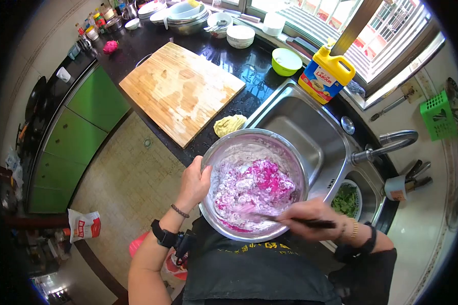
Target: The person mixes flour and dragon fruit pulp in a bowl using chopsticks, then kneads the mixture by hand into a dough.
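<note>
A wide stainless-steel mixing bowl (221, 147) is held tilted in front of my apron, near the sink's front edge. Inside it lies a lumpy mix of white flour and bright magenta dough (264, 175). My left hand (194, 181) grips the bowl's left rim, thumb on top and fingers hidden beneath. My right hand (313, 218) is wrapped around dark chopsticks (318, 223), whose pale, motion-blurred ends are in the mixture. A ball of yellowish dough (230, 125) sits on the black counter just beyond the bowl.
A wooden cutting board (180, 91) lies on the counter (203, 56). The steel sink (295, 114) is at the right, with a faucet (384, 147) and a basin of leafy greens (345, 198). A yellow detergent jug (326, 73) and green bowl (286, 62) stand behind. Stacked bowls line the back.
</note>
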A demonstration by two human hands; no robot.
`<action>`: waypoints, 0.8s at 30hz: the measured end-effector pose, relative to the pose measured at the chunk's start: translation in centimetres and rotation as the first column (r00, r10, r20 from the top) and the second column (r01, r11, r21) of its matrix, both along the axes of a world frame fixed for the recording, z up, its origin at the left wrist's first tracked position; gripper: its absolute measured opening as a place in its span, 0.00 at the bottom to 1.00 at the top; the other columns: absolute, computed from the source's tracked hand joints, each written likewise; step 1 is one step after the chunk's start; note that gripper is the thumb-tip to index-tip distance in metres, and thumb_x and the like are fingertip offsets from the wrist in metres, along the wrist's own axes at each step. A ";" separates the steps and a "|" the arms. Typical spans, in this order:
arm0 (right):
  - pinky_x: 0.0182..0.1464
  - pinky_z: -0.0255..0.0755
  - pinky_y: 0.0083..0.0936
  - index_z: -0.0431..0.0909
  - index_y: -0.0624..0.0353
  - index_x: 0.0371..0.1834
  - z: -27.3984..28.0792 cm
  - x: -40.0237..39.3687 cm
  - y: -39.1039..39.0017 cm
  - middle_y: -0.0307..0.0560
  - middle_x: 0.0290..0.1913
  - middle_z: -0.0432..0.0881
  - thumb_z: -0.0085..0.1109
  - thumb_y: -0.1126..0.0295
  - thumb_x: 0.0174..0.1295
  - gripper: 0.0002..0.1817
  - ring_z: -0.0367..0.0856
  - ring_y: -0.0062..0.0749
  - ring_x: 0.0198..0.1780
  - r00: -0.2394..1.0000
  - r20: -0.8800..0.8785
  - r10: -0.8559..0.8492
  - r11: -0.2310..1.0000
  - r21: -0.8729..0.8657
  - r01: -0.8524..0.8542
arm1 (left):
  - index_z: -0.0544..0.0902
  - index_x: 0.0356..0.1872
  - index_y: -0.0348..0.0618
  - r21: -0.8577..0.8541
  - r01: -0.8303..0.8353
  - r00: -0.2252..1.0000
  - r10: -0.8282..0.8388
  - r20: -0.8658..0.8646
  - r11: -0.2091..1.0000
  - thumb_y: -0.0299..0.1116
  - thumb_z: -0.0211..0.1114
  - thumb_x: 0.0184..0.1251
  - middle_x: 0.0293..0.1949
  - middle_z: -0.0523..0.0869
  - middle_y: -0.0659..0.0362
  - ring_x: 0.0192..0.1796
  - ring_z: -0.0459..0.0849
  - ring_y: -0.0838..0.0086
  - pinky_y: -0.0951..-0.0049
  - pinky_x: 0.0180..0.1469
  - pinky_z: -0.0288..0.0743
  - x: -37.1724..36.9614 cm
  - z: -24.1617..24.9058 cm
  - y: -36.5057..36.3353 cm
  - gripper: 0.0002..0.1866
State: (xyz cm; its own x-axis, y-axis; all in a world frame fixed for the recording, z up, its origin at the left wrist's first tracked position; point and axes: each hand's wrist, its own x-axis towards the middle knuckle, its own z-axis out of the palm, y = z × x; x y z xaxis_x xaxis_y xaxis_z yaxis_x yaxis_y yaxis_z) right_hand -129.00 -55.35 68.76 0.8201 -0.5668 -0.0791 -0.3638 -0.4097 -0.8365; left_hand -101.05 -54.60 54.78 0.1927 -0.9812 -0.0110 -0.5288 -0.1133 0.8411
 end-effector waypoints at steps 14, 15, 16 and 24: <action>0.31 0.74 0.27 0.76 0.60 0.32 -3.4 0.9 -2.2 0.49 0.26 0.78 0.56 0.75 0.55 0.03 0.80 0.36 0.28 0.977 0.027 -0.211 0.926 -0.316 0.208 | 0.69 0.34 0.36 0.038 0.044 0.996 -0.041 -0.076 0.998 0.32 0.56 0.60 0.27 0.77 0.40 0.34 0.78 0.45 0.55 0.34 0.69 0.6 -0.1 -0.1 0.09; 0.31 0.74 0.25 0.78 0.61 0.33 -2.3 0.6 -2.2 0.50 0.27 0.80 0.58 0.75 0.56 0.03 0.81 0.34 0.28 0.950 0.023 -0.312 0.920 -0.241 0.308 | 0.69 0.34 0.36 0.024 0.049 0.996 -0.047 -0.072 0.999 0.32 0.56 0.60 0.26 0.77 0.39 0.34 0.77 0.44 0.55 0.34 0.69 0.6 -0.2 -0.1 0.09; 0.31 0.73 0.22 0.79 0.62 0.32 -1.6 0.4 -2.2 0.50 0.26 0.81 0.59 0.74 0.56 0.03 0.81 0.28 0.27 0.914 0.022 -0.406 0.894 -0.201 0.401 | 0.68 0.33 0.35 0.011 0.054 0.996 -0.053 -0.066 0.998 0.32 0.56 0.60 0.26 0.77 0.39 0.34 0.77 0.43 0.54 0.33 0.69 0.6 -0.3 -0.1 0.10; 0.33 0.72 0.21 0.79 0.64 0.33 -7.1 2.9 -5.8 0.48 0.27 0.81 0.57 0.73 0.58 0.05 0.79 0.24 0.29 0.859 0.180 -0.480 0.853 -0.134 0.505 | 0.67 0.32 0.36 0.035 0.093 0.995 -0.092 -0.031 0.995 0.33 0.56 0.61 0.24 0.76 0.39 0.33 0.76 0.42 0.52 0.32 0.67 0.9 -0.5 -0.4 0.11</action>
State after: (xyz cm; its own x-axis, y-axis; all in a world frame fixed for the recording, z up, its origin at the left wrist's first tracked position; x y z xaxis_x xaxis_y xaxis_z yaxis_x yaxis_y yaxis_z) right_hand -126.12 -61.18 61.69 0.4250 -0.8933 0.1463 -0.4447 -0.3468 -0.8258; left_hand -100.19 -54.96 54.32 0.1004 -0.9936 -0.0516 -0.5133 -0.0962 0.8528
